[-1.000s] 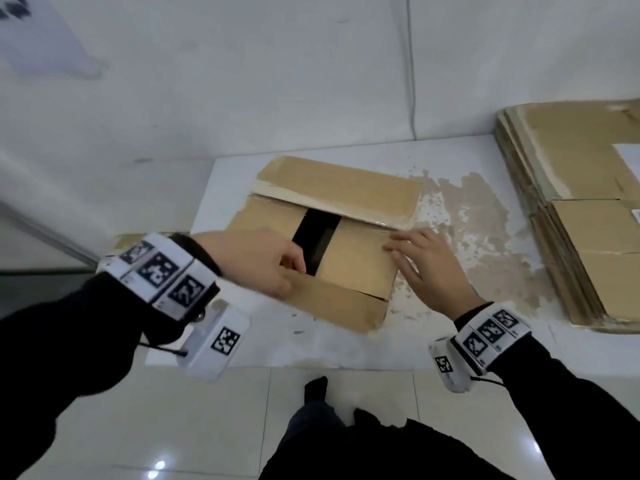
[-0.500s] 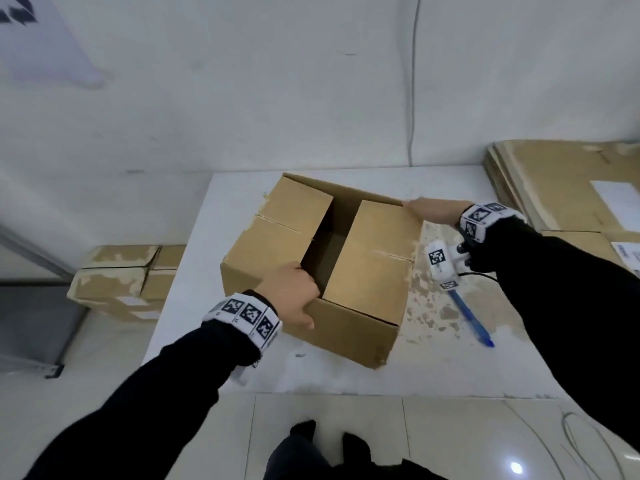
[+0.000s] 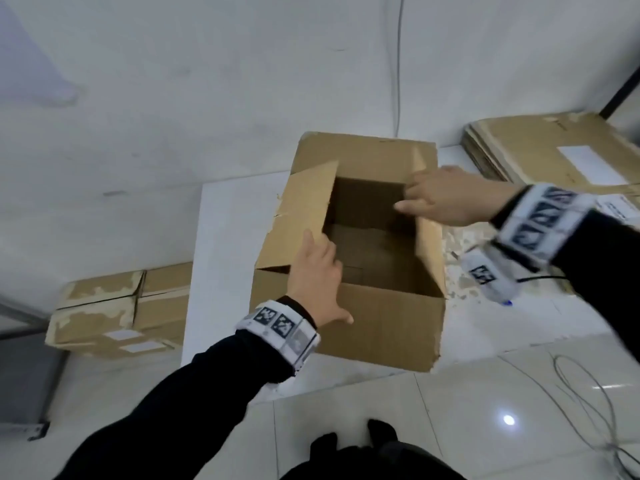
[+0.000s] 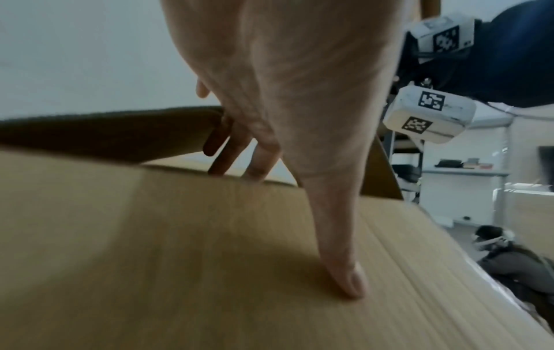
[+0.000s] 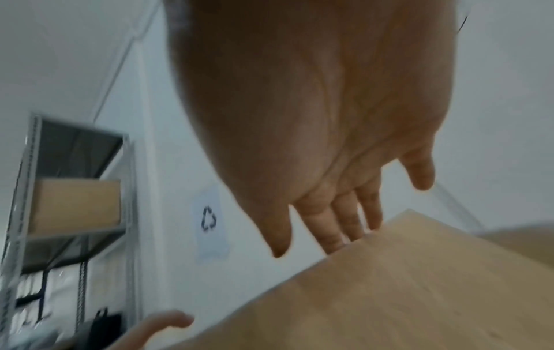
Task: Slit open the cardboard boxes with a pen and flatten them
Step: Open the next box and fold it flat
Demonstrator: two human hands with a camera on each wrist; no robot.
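On the floor at the far left two sealed cardboard boxes [image 3: 117, 313] wait beside the white surface [image 3: 228, 237], well apart from either hand. The open cardboard box [image 3: 374, 327] stands on that surface directly in front of the person, mouth up, its long axis running away from the body toward the wall [image 3: 173, 81], so its two long flaps lie one to each side and each hand has its own. The left hand [image 3: 317, 275] sits at the near left corner: the left wrist view shows the fingers [image 4: 230, 151] hooked down over the rim into the box, under the left flap [image 3: 304, 216], which leans outward, while the thumb presses flat on the outer wall. The right hand [image 3: 446, 199] reaches in from the right, farther back, and rests with straight, relaxed fingers [image 5: 344, 222] over the upper edge of the right flap [image 3: 427, 216], which stands nearly upright; it grips nothing. Judging from this, the flaps are freed, and flattening will likely turn on pushing the two long walls across each other. The left hand at the near corner and the right hand farther back look well placed for that. Only a blue tip shows under the right wrist camera [image 3: 491, 278]; whether it is the pen cannot be told. At the far right lies a stack of flattened cardboard [image 3: 540, 150].
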